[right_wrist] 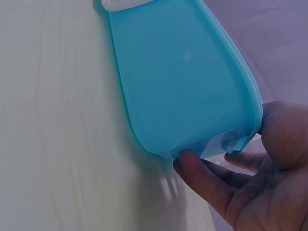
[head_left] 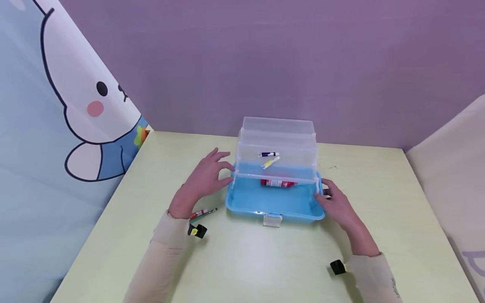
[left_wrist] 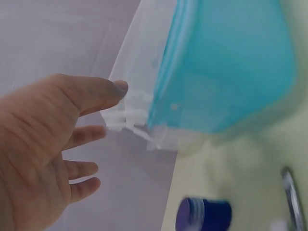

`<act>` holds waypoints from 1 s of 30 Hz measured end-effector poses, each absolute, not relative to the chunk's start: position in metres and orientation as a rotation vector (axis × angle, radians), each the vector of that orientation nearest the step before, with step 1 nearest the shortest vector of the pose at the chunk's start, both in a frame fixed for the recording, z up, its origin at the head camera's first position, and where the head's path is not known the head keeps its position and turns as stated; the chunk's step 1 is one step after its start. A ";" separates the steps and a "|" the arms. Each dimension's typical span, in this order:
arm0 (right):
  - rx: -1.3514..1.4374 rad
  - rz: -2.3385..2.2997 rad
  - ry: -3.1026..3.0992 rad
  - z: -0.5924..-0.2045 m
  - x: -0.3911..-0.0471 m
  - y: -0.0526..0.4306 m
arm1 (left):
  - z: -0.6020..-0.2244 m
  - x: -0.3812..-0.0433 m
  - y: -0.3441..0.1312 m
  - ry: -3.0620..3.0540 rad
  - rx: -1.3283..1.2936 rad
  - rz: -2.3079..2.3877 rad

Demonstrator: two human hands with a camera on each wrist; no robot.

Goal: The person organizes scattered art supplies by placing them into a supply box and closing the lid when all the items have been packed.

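Note:
A light-blue plastic box (head_left: 273,206) stands on the table, its clear upper part (head_left: 278,139) raised at the back. My right hand (head_left: 337,206) grips the box's right end, with the thumb over the rim and fingertips (right_wrist: 190,163) against the outer wall. My left hand (head_left: 208,174) is at the left end of the clear part, its fingers spread. In the left wrist view the thumb overlaps the clear edge; contact is uncertain. Inside the box lies a red tube-like item (head_left: 276,183). A dark-blue pen-like item (head_left: 268,154) and a yellow one (head_left: 270,163) lie higher up in the clear part.
Beside my left wrist lie a red-and-white pen-like item (head_left: 198,213) and a thin dark pen (head_left: 209,212). A dark-blue capped object (left_wrist: 204,214) shows in the left wrist view. A clear latch (head_left: 272,220) hangs at the box's front. Behind the table (head_left: 265,261) rises a purple wall (head_left: 265,63).

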State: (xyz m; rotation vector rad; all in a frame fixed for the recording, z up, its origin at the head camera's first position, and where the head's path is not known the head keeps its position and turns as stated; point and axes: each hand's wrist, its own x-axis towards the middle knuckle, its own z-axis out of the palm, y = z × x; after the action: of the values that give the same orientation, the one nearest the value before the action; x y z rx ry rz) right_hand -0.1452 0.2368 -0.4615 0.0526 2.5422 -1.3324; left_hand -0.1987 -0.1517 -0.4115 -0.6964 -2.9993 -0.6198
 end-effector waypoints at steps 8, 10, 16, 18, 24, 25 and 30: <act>0.032 -1.323 2.560 -0.463 -0.143 0.237 | -0.423 -0.174 -0.186 -3.083 -0.653 -0.524; 0.018 -1.325 2.568 -0.464 -0.143 0.238 | -0.425 -0.168 -0.195 -3.110 -0.608 -0.512; 0.005 -1.314 2.578 -0.465 -0.145 0.238 | -0.432 -0.152 -0.214 -3.168 -0.516 -0.500; 0.006 -1.309 2.580 -0.464 -0.145 0.239 | -0.434 -0.148 -0.219 -3.178 -0.513 -0.492; -0.007 -1.310 2.583 -0.465 -0.145 0.239 | -0.444 -0.136 -0.231 -3.156 -0.525 -0.467; -0.008 -1.312 2.584 -0.465 -0.145 0.239 | -0.445 -0.134 -0.233 -3.150 -0.529 -0.463; -0.002 -1.311 2.579 -0.465 -0.145 0.239 | -0.453 -0.127 -0.238 -3.159 -0.494 -0.443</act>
State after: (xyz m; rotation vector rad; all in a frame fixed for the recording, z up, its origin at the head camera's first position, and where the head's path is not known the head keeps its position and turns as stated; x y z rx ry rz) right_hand -0.1448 0.2391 -0.4652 -0.0021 2.5786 -1.3106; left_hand -0.1265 -0.2384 -0.4531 -0.4939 -3.1586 -0.4428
